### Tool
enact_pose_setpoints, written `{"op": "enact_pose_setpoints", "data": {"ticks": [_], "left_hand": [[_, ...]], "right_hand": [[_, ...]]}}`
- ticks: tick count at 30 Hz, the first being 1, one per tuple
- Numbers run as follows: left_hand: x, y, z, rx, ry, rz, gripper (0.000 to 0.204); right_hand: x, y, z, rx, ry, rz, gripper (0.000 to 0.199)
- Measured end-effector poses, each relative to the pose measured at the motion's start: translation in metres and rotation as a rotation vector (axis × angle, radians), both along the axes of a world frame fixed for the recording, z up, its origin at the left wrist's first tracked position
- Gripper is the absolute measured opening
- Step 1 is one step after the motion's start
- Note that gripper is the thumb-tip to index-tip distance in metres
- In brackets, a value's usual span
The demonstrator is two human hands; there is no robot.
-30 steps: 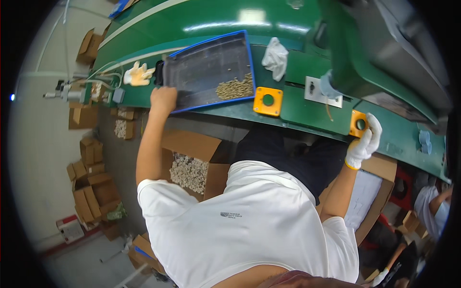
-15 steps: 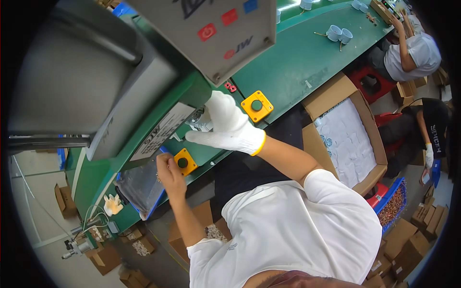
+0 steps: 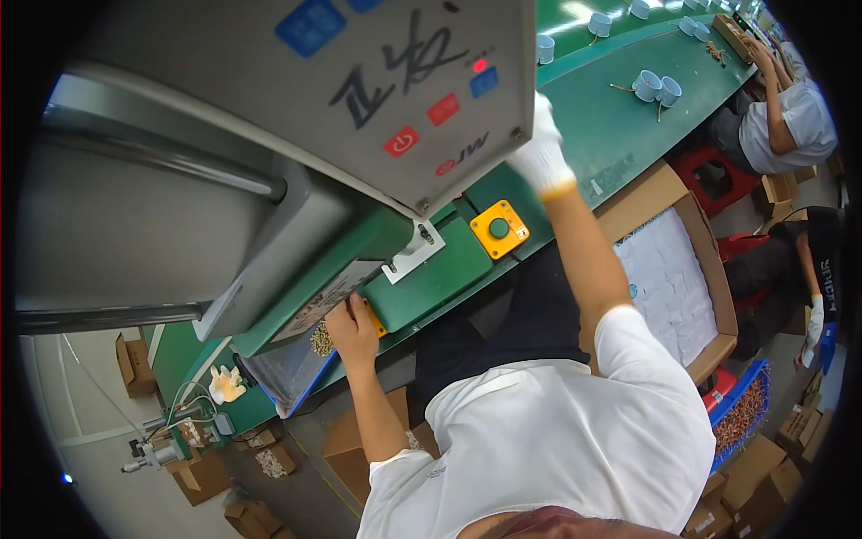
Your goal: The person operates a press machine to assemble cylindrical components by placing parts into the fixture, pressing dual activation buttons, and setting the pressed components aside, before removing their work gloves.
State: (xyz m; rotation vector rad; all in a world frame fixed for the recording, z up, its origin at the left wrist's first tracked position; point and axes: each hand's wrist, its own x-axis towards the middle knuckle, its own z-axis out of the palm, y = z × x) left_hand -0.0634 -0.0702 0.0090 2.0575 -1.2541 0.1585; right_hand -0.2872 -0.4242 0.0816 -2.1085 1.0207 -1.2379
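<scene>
My bare left hand (image 3: 355, 334) is at the front of the green machine (image 3: 337, 269), beside a yellow button box (image 3: 377, 321). Its fingers are curled and partly hidden, so what they hold cannot be made out. Next to them lies a pile of small brass-coloured parts (image 3: 321, 341) at a blue-rimmed tray (image 3: 292, 382). My right hand (image 3: 543, 153), in a white knit glove, reaches over the green bench by the edge of the grey control box (image 3: 422, 99). The control box hides part of its fingers. Under the machine head sits a white metal plate (image 3: 415, 256).
Another yellow button box (image 3: 499, 230) is on the bench edge. An open carton (image 3: 660, 193) with white sheets stands to the right. Light blue cups (image 3: 648, 86) stand farther along the bench. Two people work at the right, one in a white shirt (image 3: 786, 135).
My right hand has left the spot under the machine head and moved up and right, past the control box. My left hand has shifted slightly right. The white plate is now uncovered.
</scene>
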Motion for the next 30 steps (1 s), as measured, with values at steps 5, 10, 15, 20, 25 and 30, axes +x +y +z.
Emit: {"op": "enact_pose_setpoints", "data": {"ticks": [5,10,15,20,25,30], "left_hand": [[-0.001,-0.006,0.003,0.067,0.128,0.014,0.017],[0.001,0.006,0.002,0.048,0.152,0.086,0.017],[-0.001,0.0,0.002,0.082,0.175,0.094,0.022],[0.0,0.006,0.002,0.023,0.162,0.078,0.022],[-0.01,-0.001,0.006,-0.063,0.194,0.055,0.014],[-0.016,0.025,-0.009,-0.251,0.17,-0.022,0.01]], "right_hand": [[0.025,-0.133,-0.062,-0.074,0.403,0.027,0.039],[-0.063,-0.136,-0.037,-0.652,0.19,-0.244,0.037],[-0.222,-0.157,-0.048,-0.465,0.908,-0.857,0.03],[-0.17,-0.097,-0.043,-0.533,0.435,-0.511,0.028],[-0.035,0.14,0.017,0.02,-0.411,0.284,0.049],[0.041,0.168,0.024,0.15,-0.212,0.514,0.05]]}}
